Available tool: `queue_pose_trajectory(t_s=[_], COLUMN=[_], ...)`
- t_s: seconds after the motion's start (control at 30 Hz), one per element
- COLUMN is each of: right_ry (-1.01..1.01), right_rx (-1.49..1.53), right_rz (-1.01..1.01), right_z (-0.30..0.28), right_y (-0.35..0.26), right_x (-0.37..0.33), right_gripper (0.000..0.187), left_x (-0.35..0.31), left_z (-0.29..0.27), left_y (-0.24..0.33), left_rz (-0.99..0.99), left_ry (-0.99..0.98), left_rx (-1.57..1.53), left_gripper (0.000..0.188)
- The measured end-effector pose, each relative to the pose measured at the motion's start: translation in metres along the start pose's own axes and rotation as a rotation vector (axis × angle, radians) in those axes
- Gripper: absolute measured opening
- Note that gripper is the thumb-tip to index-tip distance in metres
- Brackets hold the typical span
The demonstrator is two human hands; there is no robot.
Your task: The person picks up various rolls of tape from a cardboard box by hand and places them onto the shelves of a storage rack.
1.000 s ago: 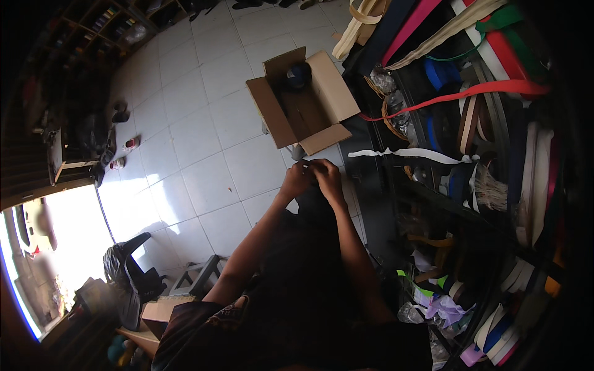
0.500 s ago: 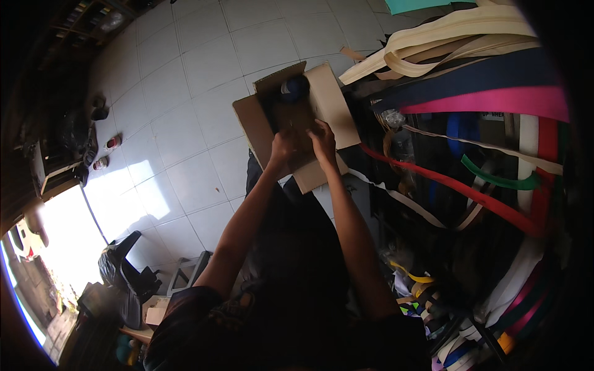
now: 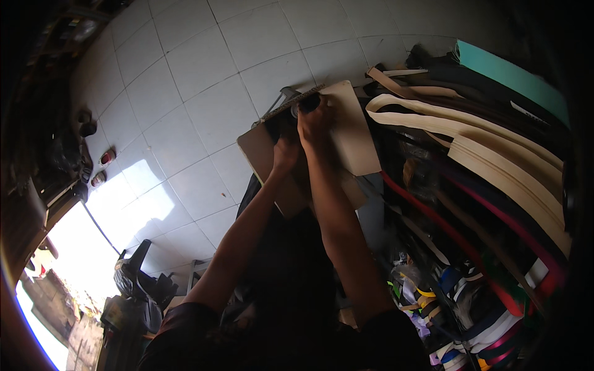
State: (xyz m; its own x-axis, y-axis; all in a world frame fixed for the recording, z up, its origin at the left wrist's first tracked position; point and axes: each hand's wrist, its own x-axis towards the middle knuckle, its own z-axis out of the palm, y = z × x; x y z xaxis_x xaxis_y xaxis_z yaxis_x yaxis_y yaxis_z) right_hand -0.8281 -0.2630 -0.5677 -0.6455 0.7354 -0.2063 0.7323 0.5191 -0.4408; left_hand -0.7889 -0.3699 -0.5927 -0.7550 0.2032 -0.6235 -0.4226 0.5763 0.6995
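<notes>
An open cardboard box [image 3: 349,127] with its flaps spread is in front of me, its inside in deep shadow. My right hand [image 3: 315,123] reaches to the far end of the box, fingers curled round a dark, rounded object [image 3: 309,104]; its kind is unclear. Closer to me, my left hand [image 3: 285,154] is inside the box near the left flap, its fingers curled. Shadow hides what, if anything, the left hand holds.
On the right hang many straps and bands, among them a wide cream band [image 3: 495,167], a red strap [image 3: 433,213] and a turquoise sheet [image 3: 513,80]. Rolls of colored tape [image 3: 455,355] lie lower right. Shoes [image 3: 106,157] and a black plastic bag [image 3: 139,278] are on the left.
My right hand has moved away from me, from the near part of the box to the dark rounded object at its far end. The left hand stays low in the box. The view has shifted.
</notes>
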Motion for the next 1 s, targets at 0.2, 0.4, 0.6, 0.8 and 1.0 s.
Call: queue_pose_trajectory(t_s=[0.2, 0.4, 0.6, 0.8, 1.0], right_ry=[0.236, 0.098, -0.222, -0.329, -0.399], right_rx=[0.173, 0.333, -0.014, -0.244, -0.269], right_rz=[-0.064, -0.088, -0.001, -0.118, -0.204], right_z=[0.017, -0.028, -0.017, 0.035, 0.071], right_y=[0.026, 0.077, 0.158, 0.203, 0.226], right_x=[-0.012, -0.078, -0.119, -0.104, -0.097], right_gripper=[0.062, 0.056, 0.061, 0.052, 0.054], left_x=[0.018, -0.021, -0.012, 0.037, 0.054], left_z=[0.006, 0.009, 0.034, 0.046, 0.051], left_y=[0.007, -0.007, 0.004, 0.035, 0.021], left_rz=[0.111, 0.197, 0.246, 0.663, 0.661], left_ry=[0.023, 0.193, 0.249, 0.183, 0.216], left_rx=[0.015, -0.021, 0.153, 1.039, 1.306], left_gripper=[0.039, 0.027, 0.036, 0.076, 0.053])
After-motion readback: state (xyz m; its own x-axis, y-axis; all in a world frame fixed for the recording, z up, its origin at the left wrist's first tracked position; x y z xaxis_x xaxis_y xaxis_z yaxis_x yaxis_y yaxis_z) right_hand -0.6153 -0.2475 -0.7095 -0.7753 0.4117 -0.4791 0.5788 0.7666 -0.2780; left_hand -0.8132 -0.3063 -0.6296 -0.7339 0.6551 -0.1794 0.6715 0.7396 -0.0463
